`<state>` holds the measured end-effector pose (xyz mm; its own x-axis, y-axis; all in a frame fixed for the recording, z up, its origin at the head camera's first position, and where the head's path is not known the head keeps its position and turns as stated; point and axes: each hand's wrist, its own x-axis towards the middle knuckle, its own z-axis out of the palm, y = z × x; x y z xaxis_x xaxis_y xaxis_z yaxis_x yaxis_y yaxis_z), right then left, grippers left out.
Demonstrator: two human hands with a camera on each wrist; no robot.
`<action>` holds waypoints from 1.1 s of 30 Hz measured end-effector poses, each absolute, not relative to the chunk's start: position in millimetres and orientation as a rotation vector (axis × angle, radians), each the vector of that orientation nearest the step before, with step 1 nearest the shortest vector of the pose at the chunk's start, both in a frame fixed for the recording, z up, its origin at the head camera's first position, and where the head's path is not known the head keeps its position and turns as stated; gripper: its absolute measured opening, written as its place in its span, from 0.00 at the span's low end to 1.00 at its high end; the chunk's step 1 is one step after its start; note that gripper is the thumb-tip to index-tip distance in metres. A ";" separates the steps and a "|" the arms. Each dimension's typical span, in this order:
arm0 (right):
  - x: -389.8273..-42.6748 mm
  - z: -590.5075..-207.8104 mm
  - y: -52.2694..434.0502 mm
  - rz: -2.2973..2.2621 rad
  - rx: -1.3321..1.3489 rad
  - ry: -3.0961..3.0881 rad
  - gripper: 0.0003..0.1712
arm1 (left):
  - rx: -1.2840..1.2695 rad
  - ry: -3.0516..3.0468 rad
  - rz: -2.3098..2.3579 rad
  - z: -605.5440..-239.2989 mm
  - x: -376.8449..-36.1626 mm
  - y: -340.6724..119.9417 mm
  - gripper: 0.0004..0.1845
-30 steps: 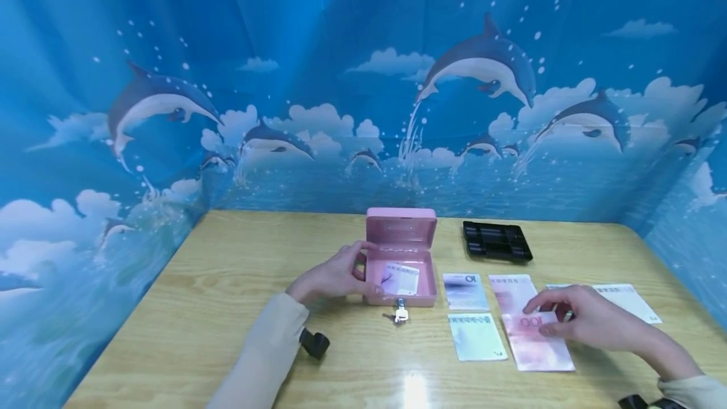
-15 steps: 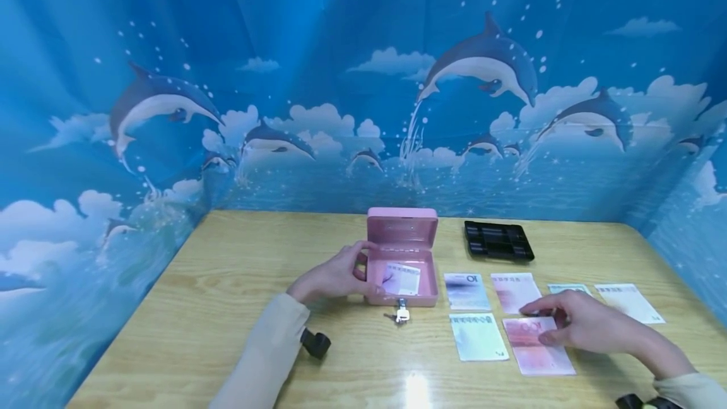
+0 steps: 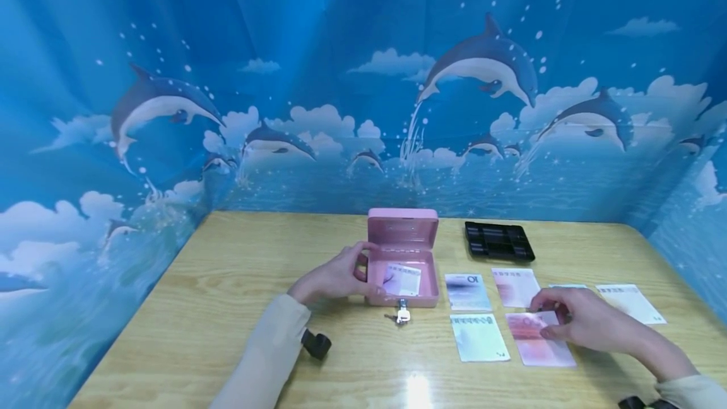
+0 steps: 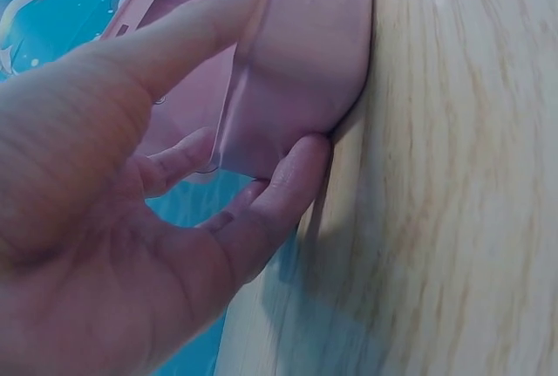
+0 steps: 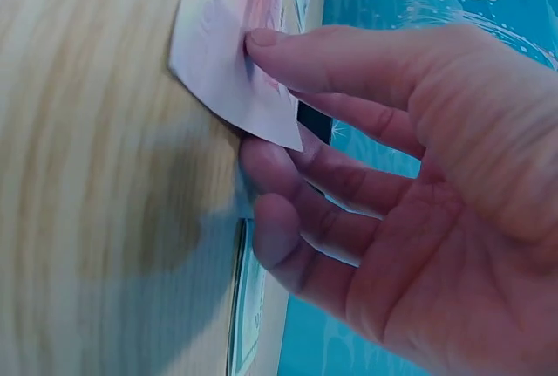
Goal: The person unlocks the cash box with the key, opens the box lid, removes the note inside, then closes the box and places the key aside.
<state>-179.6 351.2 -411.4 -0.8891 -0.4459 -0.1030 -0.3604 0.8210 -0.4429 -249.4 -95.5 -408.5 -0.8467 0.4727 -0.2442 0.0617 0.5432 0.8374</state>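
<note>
Banknote: pink note lies flat on the wooden worktop, right of the pink cash box; its long axis runs from the near edge toward the backdrop, leaning slightly left; the far end is under the hand
Right hand: right hand reaches in from the right, forearm low over the worktop; thumb on top and fingers beneath the note's lifted corner, pinching it
Left hand: left hand grips the box's left side; thumb over the rim, fingers curled round the outer wall
Box: lid upright; key in the front lock; a note inside
Nearby: other notes just beside; black tray behind
</note>
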 end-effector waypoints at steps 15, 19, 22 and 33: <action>-176.5 -396.0 348.6 -0.675 -0.685 2.948 0.12 | 0.464 2.327 1.245 -409.8 -249.3 -94.9 0.52; -178.4 -391.3 333.9 -0.783 -0.691 3.003 0.13 | 0.462 2.336 1.234 -408.9 -249.4 -95.6 0.51; -180.8 -388.9 319.6 -0.853 -0.718 3.039 0.13 | 0.456 2.332 1.236 -407.7 -249.4 -95.6 0.52; -196.6 -383.2 265.3 -0.993 -0.828 2.972 0.14 | 0.435 2.305 1.240 -406.7 -251.8 -94.5 0.51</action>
